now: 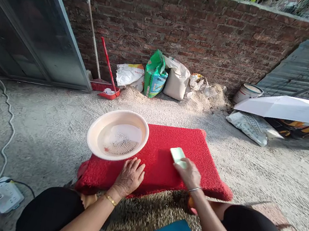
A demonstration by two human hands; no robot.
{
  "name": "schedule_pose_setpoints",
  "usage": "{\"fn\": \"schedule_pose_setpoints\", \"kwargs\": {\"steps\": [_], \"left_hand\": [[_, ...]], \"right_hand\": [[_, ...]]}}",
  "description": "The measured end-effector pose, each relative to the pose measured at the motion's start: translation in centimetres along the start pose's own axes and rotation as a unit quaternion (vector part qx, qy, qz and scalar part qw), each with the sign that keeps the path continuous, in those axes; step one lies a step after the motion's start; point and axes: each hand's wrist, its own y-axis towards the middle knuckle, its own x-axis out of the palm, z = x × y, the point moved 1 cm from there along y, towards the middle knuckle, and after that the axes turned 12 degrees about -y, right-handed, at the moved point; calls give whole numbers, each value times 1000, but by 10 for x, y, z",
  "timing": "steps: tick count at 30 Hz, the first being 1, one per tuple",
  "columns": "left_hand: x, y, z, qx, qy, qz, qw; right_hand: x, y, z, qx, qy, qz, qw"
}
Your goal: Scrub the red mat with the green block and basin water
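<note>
A thick red cloth [179, 144] lies spread over a low flat support in front of my knees. My left hand [129, 177] rests palm down on its near edge, fingers stretched out, beside a pale basin [91, 142]. Water with a bright reflection fills the basin, which stands on the cloth's left end and overhangs it. On the right, my right hand [190, 174] grips a pale green, flat oblong piece [177, 152], like a scrubbing brush, low over the cloth. Its underside is hidden, so I cannot tell whether it has bristles.
Behind, a green bag [155, 76] and a white sack [177, 80] lean against the brick wall [199, 32]. A red dustpan [109, 93] stands left of them. A white umbrella [287, 108] is at the right. A power strip [5, 195] with cables lies at lower left.
</note>
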Motion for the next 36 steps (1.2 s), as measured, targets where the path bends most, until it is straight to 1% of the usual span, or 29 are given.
{"fn": "schedule_pose_setpoints", "kwargs": {"steps": [3, 5, 7, 9, 10, 12, 15, 17, 20, 22, 23, 24, 25, 27, 30, 32, 34, 36], "left_hand": [[0, -1, 0, 0, 1, -9, 1000], [0, -1, 0, -1, 1, -14, 1000], [0, -1, -1, -3, 1, -17, 1000], [0, -1, -1, -5, 1, -20, 1000], [0, -1, 0, -5, 0, -20, 1000], [-1, 0, 0, -4, -2, -15, 1000], [-2, 1, 1, -4, -8, -5, 1000], [-3, 1, 1, -4, -9, -2, 1000], [-2, 1, 2, -3, -4, -1, 1000], [-2, 1, 2, -1, -1, -2, 1000], [-2, 1, 2, 0, -1, -2, 1000], [-2, 1, 2, 1, -2, -2, 1000], [-2, 1, 3, 1, -3, -1, 1000], [-3, 1, 3, 1, -9, 2, 1000], [-3, 1, 3, -2, -14, 5, 1000], [-3, 1, 2, -4, -12, -1, 1000], [-3, 0, 1, -3, -7, -10, 1000], [-3, 0, 0, 1, -1, -14, 1000]], "right_hand": [[22, -19, -59, -89, -5, -7, 996], [31, -29, -83, -150, -13, -3, 989], [36, -33, -92, -200, -28, 4, 979], [35, -28, -86, -210, -39, 8, 977], [33, -22, -77, -195, -41, 6, 980], [23, -5, -51, -135, -41, 4, 990], [-1, 23, 9, -6, -46, 6, 999], [-20, 37, 55, 79, -47, 2, 996], [-47, 45, 116, 191, -53, 15, 980], [-58, 44, 141, 240, -56, 36, 968], [-60, 42, 146, 251, -53, 47, 965], [-60, 40, 146, 246, -45, 57, 966], [-56, 37, 140, 229, -34, 68, 970], [-43, 29, 114, 174, -8, 86, 981], [-13, 12, 51, 65, 14, 88, 994], [6, -2, 4, -32, 11, 62, 998], [21, -15, -36, -143, -3, 33, 989], [29, -21, -63, -234, -23, 21, 972]]}}
